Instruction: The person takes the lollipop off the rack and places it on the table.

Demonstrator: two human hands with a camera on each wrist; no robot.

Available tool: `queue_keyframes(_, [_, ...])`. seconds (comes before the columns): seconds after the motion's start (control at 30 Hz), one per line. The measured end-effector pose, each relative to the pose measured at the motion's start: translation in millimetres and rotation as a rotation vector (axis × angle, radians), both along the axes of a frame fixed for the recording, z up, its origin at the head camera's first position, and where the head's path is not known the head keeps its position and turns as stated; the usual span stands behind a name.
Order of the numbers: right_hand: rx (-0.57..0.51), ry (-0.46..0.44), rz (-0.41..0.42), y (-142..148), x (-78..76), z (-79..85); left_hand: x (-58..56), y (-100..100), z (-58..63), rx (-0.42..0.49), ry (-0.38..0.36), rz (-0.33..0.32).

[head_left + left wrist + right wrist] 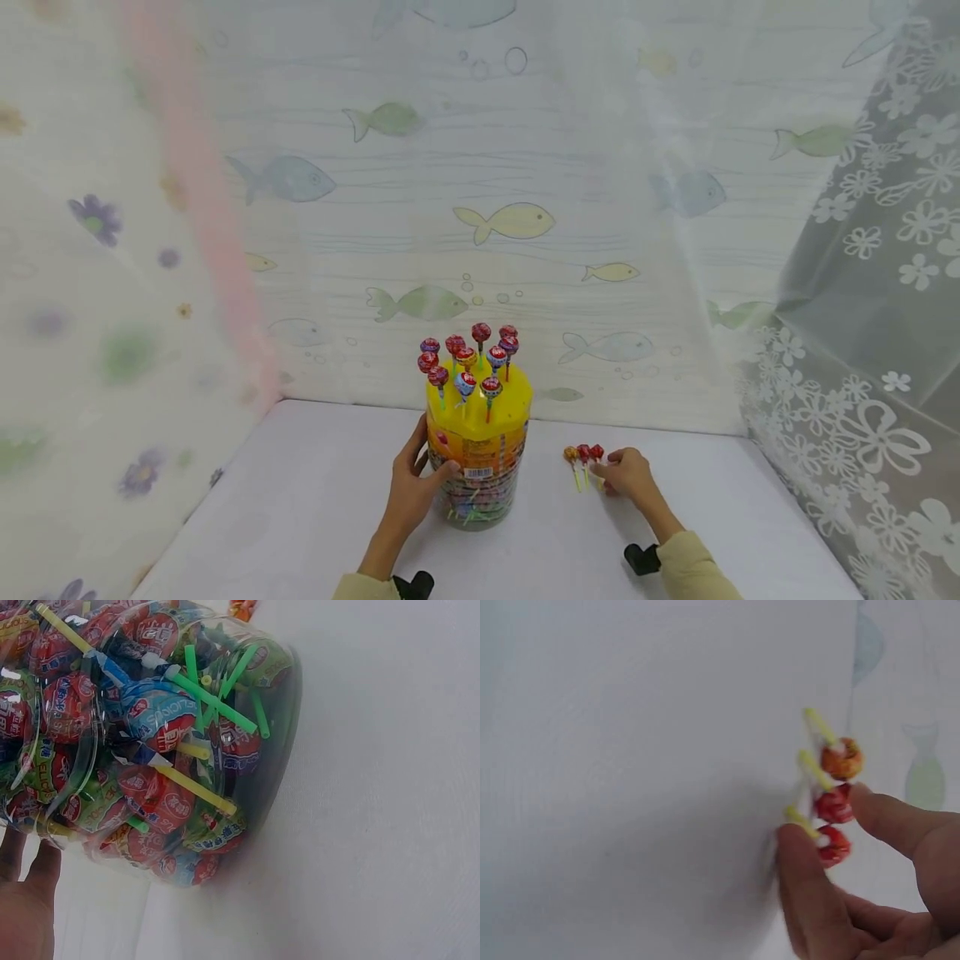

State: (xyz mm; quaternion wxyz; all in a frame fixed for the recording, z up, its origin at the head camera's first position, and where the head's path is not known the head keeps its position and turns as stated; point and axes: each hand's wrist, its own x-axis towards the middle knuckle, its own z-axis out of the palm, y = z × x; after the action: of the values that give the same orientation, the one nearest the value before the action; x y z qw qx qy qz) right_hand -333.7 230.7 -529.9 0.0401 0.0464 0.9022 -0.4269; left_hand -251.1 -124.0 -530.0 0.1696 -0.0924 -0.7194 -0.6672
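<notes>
A clear round tub [480, 487] of wrapped lollipops stands on the table under a yellow lid [480, 423]. Several lollipops [466, 383] stand upright in this lid, heads up. My left hand [412, 483] grips the tub's left side, its thumb across the front. In the left wrist view, wrapped lollipops [157, 716] crowd inside the tub wall. To the right, an orange lollipop [571, 453] and two red lollipops [583, 452] lie side by side on yellow sticks. My right hand [630, 475] is at the rightmost red one [835, 846], thumb and fingers spread apart around it.
The white table [315, 483] meets a fish-patterned curtain [645, 392] close behind the tub. A flower-patterned sheet [112, 333] hangs on the left and a lacy translucent one [847, 425] on the right. Dark straps [642, 559] sit at my wrists.
</notes>
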Motion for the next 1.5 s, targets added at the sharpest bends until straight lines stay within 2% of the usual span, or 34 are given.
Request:
queue_keyframes(0.07, [-0.004, -0.034, 0.024, -2, 5.3, 6.4, -0.3, 0, -1.3, 0.004, 0.002, 0.0])
queue_keyframes(0.17, [-0.01, -0.029, 0.072, -6, 14.1, 18.7, -0.3, 1, -2.8, 0.007, 0.011, -0.001])
queue_keyframes(0.27, [-0.034, 0.028, 0.131, -12, 22.0, 33.4, -0.2, 1, -3.5, 0.006, 0.017, 0.001])
queue_keyframes(0.47, [-0.109, 0.126, 0.233, -32, 34.5, 74.1, -0.3, 1, -2.6, 0.015, 0.034, -0.001])
queue_keyframes(0.63, [-0.149, 0.183, 0.28, -52, 42.3, 108.1, 0.9, 3, -1.5, 0.019, 0.034, 0.002])
queue_keyframes(0.77, [-0.167, 0.269, 0.312, -69, 51.4, 133.6, 1.8, 4, -0.3, 0.024, 0.029, 0.008])
queue_keyframes(0.93, [-0.241, 0.378, 0.332, -88, 60.7, 158.7, 2.7, 4, 0.1, 0.028, 0.029, 0.005])
queue_keyframes(1.07, [-0.313, 0.456, 0.357, -102, 64.5, 169.7, 2.6, 4, -0.7, 0.026, 0.053, 0.001])
queue_keyframes(1.2, [-0.379, 0.515, 0.4, -110, 65.6, 173.4, 2.5, 5, -1.1, 0.031, 0.054, -0.002])
queue_keyframes(1.33, [-0.437, 0.532, 0.431, -117, 65.6, 173.0, 2.5, 5, -0.7, 0.037, 0.043, 0.001])
queue_keyframes(1.5, [-0.479, 0.548, 0.426, -125, 64.6, 171.0, 3.4, 3, -0.8, 0.029, 0.043, 0.006])
